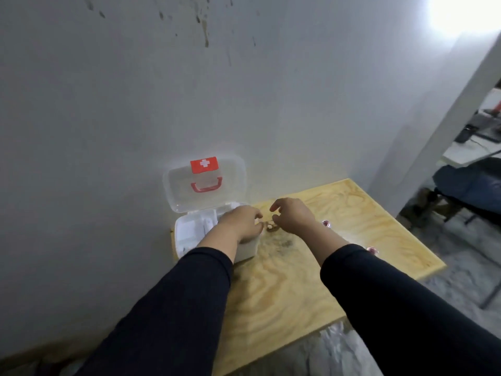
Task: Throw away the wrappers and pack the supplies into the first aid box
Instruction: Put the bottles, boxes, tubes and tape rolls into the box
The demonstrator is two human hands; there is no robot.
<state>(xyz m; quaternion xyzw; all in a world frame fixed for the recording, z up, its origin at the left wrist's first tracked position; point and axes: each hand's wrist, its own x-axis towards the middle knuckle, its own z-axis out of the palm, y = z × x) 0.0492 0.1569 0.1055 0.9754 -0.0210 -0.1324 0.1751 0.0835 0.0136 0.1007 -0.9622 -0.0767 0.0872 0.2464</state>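
Observation:
A white first aid box [187, 234] stands open at the table's far left corner, its clear lid [206, 183] with a red cross label and red handle leaning against the wall. My left hand [241, 222] hovers over the box's right end, fingers curled. My right hand [291, 214] is just to its right, fingers bent above a small brownish item [271, 227] on the table; whether either hand grips it is unclear. Two small pink-red items [326, 223] [372, 250] lie beside my right forearm.
The plywood table [284, 289] sits against a grey wall. A clear plastic bag [336, 348] hangs below its near edge. To the right, past a pillar, there is a dark chair [471, 185] and another table.

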